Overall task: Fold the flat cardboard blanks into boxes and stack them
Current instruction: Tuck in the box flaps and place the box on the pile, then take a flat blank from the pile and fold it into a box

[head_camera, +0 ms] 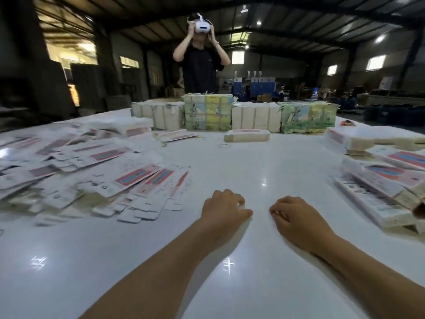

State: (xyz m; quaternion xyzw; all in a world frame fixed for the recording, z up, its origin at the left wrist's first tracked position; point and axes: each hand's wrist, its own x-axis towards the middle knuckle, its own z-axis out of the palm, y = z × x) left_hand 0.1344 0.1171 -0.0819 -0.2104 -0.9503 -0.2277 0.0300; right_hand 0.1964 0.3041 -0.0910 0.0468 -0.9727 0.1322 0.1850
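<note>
On white table (264, 157), loosely curled empty hands (224, 207)

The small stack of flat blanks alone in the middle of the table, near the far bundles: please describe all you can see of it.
The small stack is a low pile of flat cardboard blanks, cream at the edges, with a pink and red print on top. It lies flat on the white table, apart from the bundles behind it. A rubber band lies in front of it.
</note>
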